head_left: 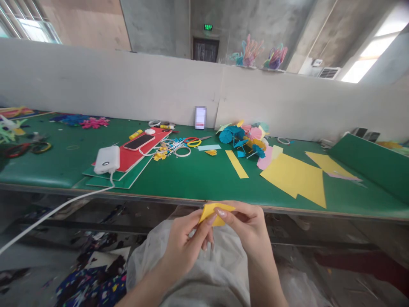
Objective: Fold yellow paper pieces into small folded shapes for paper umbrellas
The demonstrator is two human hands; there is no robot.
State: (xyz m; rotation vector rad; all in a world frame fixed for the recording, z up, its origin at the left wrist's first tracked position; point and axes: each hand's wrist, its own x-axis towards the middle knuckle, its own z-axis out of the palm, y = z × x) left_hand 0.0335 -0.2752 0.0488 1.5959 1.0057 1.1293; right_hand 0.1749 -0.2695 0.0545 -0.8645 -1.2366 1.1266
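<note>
A small folded piece of yellow paper (209,210) is held between both hands, just in front of the table's near edge. My left hand (188,234) pinches its left side, thumb on the near face. On the right side, my right hand (247,221) grips it between thumb and fingers, and the two thumb tips nearly meet. On the green table (179,183) beyond lie a yellow paper strip (237,164) and large yellow sheets (295,177).
Blue, pink and orange paper umbrellas (239,138) are heaped at the back. Scissors (194,141) and a tape ring (182,152) lie left of them. Farther left, a phone (139,142) and a white power bank (108,160) with a cable rest on boards. Another phone (200,118) stands against the partition.
</note>
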